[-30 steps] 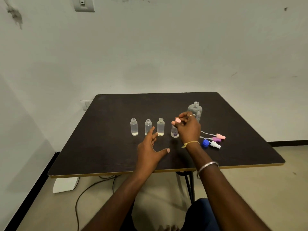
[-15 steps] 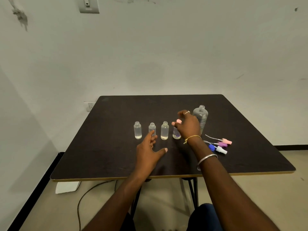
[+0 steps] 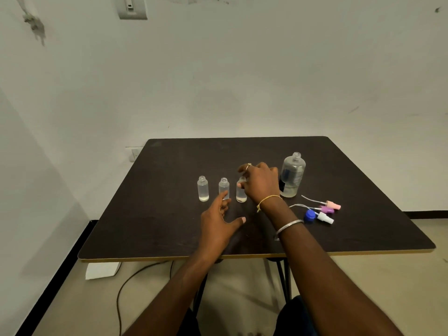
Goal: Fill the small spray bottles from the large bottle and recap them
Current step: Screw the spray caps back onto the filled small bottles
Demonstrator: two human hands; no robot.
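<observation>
Three small clear uncapped bottles stand in a row on the dark table (image 3: 169,234): the left bottle (image 3: 203,189), the middle bottle (image 3: 223,186) and the right bottle (image 3: 241,196). My right hand (image 3: 263,184) hovers over the right one with loosely curled fingers and its thumb in front of the bottle's neck. Whether it grips is hidden. It also hides a fourth bottle. My left hand (image 3: 218,223) lies open on the table, its fingertips at the middle bottle's base. The large clear bottle (image 3: 292,175) stands uncapped to the right.
Loose spray tops lie right of my right wrist: a pink top (image 3: 333,204), a purple top (image 3: 326,209) and a white top (image 3: 324,217), beside a blue cap (image 3: 309,215). A cable runs on the floor under the table's near edge.
My right hand has moved left from the fourth small bottle to over the third one, now hiding the fourth. My left hand stays put on the table.
</observation>
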